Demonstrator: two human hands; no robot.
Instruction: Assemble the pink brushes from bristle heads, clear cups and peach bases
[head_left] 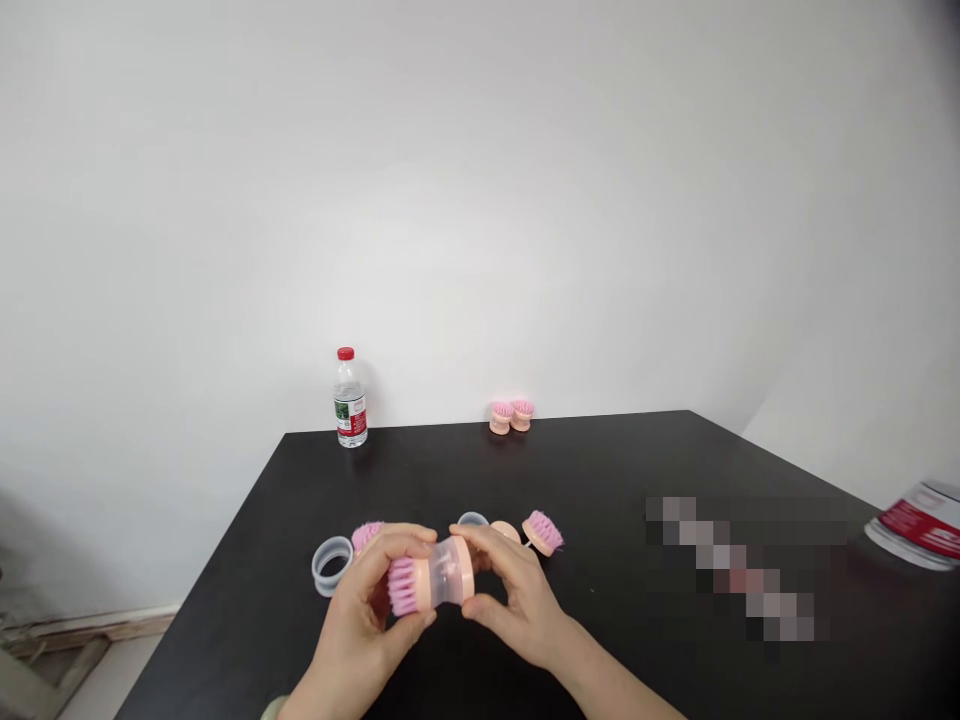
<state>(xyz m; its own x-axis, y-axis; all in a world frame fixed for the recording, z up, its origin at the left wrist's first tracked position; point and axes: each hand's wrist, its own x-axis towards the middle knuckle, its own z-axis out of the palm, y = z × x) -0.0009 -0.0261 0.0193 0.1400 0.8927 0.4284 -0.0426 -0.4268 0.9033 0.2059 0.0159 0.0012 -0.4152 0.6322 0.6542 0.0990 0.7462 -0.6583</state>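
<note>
Head cam's got both hands on one pink-and-peach scrub brush (448, 572), tipped on its side above the black table (420, 480): the left hand (360, 620) is curled around the bristle end, and the right hand (521, 605) has the plain peach end pinched between thumb and fingers. Just beside them there's a grey ring (318, 568) on the left and a bristle head (544, 533) on the right, with two upright brushes (500, 420) and a red-capped water bottle (351, 412) way back by the wall (480, 200).

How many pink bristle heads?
5: held head in left hand; partly hidden head behind it; tipped head beyond right hand; back left head and back right head by the wall. Hands or the pixelated patch may hide more.
</note>
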